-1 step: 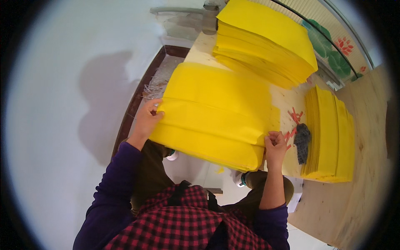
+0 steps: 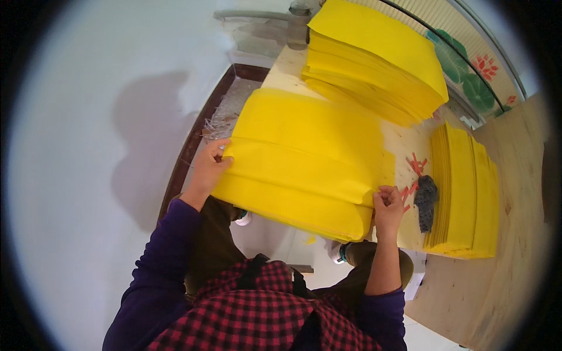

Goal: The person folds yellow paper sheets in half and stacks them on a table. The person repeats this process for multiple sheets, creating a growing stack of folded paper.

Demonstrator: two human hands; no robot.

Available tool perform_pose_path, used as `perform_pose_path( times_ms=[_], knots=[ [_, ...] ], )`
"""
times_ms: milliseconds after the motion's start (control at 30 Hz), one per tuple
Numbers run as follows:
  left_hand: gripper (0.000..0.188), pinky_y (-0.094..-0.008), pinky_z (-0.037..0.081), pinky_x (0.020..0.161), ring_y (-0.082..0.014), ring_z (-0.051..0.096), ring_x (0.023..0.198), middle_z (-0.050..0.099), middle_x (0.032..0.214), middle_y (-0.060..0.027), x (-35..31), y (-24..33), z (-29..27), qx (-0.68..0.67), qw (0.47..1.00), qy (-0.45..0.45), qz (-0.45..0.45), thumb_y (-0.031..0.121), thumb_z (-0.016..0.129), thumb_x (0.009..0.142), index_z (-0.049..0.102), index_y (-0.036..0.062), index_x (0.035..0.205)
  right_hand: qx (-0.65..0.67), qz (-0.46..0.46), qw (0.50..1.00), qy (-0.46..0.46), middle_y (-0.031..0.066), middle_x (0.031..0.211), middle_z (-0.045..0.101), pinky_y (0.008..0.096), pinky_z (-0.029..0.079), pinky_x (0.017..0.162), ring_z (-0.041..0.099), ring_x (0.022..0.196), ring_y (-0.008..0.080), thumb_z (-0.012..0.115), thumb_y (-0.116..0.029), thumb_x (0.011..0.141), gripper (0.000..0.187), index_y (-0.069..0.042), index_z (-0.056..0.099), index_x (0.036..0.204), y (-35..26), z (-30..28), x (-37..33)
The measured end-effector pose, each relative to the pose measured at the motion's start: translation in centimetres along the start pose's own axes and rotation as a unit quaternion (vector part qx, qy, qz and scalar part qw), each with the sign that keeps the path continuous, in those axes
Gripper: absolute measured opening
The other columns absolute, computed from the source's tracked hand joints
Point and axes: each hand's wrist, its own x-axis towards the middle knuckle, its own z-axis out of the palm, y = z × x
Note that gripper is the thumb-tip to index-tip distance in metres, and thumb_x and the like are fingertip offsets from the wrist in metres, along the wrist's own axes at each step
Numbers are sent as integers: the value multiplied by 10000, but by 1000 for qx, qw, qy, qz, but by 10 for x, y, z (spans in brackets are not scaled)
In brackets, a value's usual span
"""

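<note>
A yellow fabric-like sheet [image 2: 293, 167] lies on a stack of the same sheets in front of me, with a fold running across it. At its left edge, my left hand [image 2: 211, 167] pinches the fold between thumb and fingers. My right hand [image 2: 388, 210] pinches the fold's right end in the same way. The near part of the sheets [image 2: 293, 212] reaches over the table's front edge, above my legs. How many layers lie between my fingers, I cannot tell.
A tall stack of yellow sheets [image 2: 374, 64] stands at the back of the wooden table [image 2: 404, 140]. Folded yellow pieces [image 2: 462, 193] are packed together at the right. Between them and my right hand lie a dark grey cloth [image 2: 425, 203] and red strips [image 2: 415, 164]. A jar [image 2: 298, 26] stands behind.
</note>
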Motion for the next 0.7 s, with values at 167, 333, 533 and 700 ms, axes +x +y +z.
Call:
perform_pose_path(
  times_ms=[167, 333, 533, 700],
  knots=[
    [414, -229, 428, 661, -72, 526, 698, 593, 795, -2, -4, 8, 0, 30, 1000, 1, 4, -30, 653, 791, 565, 37, 1191, 16, -4, 1000, -7, 19, 801, 576, 211, 446, 641, 544, 689, 87, 641, 33, 817, 163, -13, 584, 962, 4, 0, 3],
    [418, -267, 440, 600, -112, 540, 636, 564, 708, -24, -5, 19, 1, 57, 998, 6, -22, -10, 669, 764, 583, 52, 1169, 21, -22, 999, -9, 7, 815, 569, 208, 441, 642, 537, 696, 79, 634, 33, 824, 158, -21, 588, 965, 5, 1, 3],
    [437, -279, 429, 579, -128, 506, 598, 505, 658, -30, -5, 14, 5, 114, 993, 28, -1, -7, 675, 745, 591, 57, 1170, 15, -49, 999, 15, 2, 809, 556, 213, 440, 648, 516, 699, 76, 634, 34, 824, 168, -32, 596, 974, 1, 2, 1],
    [442, -285, 423, 580, -128, 493, 608, 492, 675, -30, -5, 11, 4, 104, 994, 22, 22, -2, 678, 754, 584, 57, 1182, -1, -56, 998, 12, 23, 851, 558, 213, 451, 649, 533, 701, 88, 644, 45, 804, 146, -16, 612, 933, 8, 5, 5]
  ],
)
